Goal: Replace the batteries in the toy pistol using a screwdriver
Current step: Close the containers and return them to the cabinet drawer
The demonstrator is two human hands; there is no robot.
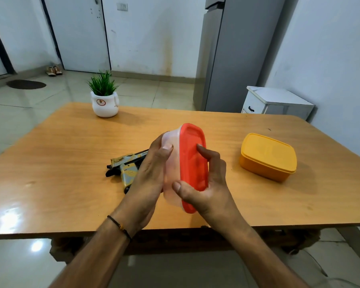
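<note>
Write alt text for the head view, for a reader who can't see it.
Both hands hold a translucent container tipped on its side above a wooden table, the right hand gripping its red lid, the left hand its body. A toy pistol lies behind them; a yellow box sits to the right.

Bare tabletop (60, 152) lies open at left; a potted plant (104, 96) blocks the far edge, a yellow lidded container (268, 156) the right.
</note>
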